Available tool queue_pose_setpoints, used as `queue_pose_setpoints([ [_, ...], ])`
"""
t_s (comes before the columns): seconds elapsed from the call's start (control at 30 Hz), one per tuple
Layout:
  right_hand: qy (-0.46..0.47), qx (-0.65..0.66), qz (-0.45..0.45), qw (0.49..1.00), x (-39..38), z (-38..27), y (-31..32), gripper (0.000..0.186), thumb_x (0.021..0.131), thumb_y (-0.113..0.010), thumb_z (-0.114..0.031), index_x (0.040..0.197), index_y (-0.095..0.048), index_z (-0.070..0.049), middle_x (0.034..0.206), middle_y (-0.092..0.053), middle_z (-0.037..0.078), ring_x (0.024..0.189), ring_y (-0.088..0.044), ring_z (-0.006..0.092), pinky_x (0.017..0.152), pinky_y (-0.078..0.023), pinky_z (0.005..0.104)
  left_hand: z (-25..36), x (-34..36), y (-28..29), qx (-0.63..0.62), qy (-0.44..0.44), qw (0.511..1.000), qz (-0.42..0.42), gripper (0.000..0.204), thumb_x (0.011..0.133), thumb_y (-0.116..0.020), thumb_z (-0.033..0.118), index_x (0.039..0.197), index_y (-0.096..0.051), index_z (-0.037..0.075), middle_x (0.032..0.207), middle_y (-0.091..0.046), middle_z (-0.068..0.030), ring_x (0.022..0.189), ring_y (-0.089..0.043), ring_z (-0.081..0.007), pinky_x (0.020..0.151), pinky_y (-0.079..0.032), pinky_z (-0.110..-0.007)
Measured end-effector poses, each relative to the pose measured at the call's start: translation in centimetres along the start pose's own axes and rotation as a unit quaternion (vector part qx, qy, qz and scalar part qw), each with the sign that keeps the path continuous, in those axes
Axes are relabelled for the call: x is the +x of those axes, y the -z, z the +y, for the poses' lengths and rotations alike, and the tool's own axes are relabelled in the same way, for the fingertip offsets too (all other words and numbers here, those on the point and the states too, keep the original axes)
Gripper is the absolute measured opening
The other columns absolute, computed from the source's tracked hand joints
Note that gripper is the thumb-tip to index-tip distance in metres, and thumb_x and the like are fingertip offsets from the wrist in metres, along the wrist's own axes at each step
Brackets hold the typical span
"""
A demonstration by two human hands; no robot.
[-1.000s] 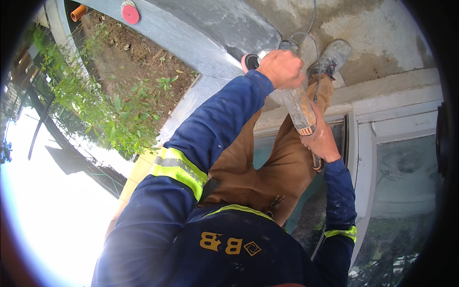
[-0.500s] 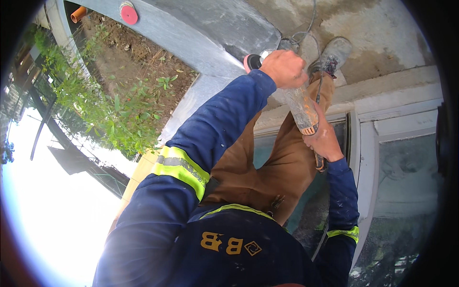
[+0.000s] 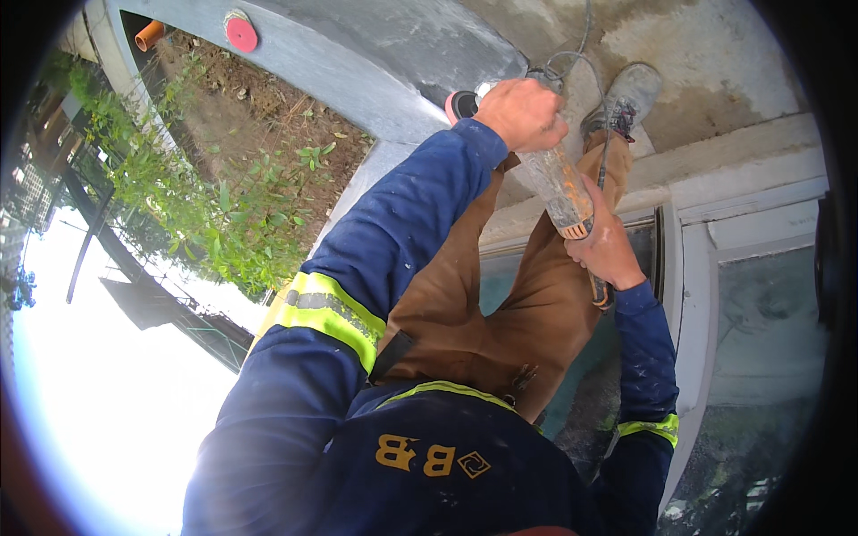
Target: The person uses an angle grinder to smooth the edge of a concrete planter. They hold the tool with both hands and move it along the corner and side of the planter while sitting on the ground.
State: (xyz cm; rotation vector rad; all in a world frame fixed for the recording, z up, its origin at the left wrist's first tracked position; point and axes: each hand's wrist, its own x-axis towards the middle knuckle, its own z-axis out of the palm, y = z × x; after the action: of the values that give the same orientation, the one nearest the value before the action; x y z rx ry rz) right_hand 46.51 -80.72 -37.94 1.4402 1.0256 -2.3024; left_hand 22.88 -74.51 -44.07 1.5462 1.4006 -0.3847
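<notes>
My left hand (image 3: pixel 521 114) is wrapped round the front end of a dusty orange-and-grey angle grinder (image 3: pixel 560 186). Its rear end rests in my right hand (image 3: pixel 611 243), with fingers curled about the body near the vents. A pink-faced round pad (image 3: pixel 459 107) on the grinder's head is against or very close to the edge of a grey stone slab (image 3: pixel 393 107); exact contact cannot be made out. From the tool's rear a power cord (image 3: pixel 605 156) runs up past my leg.
A separate pink disc (image 3: pixel 241 34) sits on the stone ledge at the far left. Beyond the ledge is a soil bed with leafy plants (image 3: pixel 241 214) and an orange pipe (image 3: pixel 149 36). My boot (image 3: pixel 630 94) stands on concrete. A white-framed glass pane (image 3: pixel 760 313) is close on the right.
The grinder's head and my left hand have shifted slightly left and away from me along the stone. My right hand keeps its hold, nearly in the same place.
</notes>
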Motion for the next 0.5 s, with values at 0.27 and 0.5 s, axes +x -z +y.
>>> queue_pose_setpoints([
  [0.27,-0.024,-0.006,-0.009,1.000,-2.5,2.1,1.5,0.097,0.068,-0.070,0.004,0.156,-0.030,-0.011,0.120,-0.066,0.025,0.110,-0.066,0.0419,0.092,-0.053,0.0406,2.4,-0.1,-3.5,-0.023,-0.043,0.999,0.018,0.029,0.081,-0.062,0.030,0.083,-0.073,0.003,0.079,-0.071,-0.0184,0.082,-0.070,-0.0386,0.076,-0.056,-0.049],
  [0.5,-0.018,0.016,-0.003,1.000,-0.4,1.5,0.2,0.096,0.068,-0.070,0.004,0.155,-0.031,-0.010,0.117,-0.067,0.026,0.106,-0.067,0.0427,0.089,-0.054,0.0408,1.1,0.3,-0.9,0.011,0.002,1.000,-0.025,0.028,0.081,-0.061,0.030,0.083,-0.073,0.004,0.082,-0.071,-0.0186,0.082,-0.070,-0.0388,0.078,-0.056,-0.049],
])
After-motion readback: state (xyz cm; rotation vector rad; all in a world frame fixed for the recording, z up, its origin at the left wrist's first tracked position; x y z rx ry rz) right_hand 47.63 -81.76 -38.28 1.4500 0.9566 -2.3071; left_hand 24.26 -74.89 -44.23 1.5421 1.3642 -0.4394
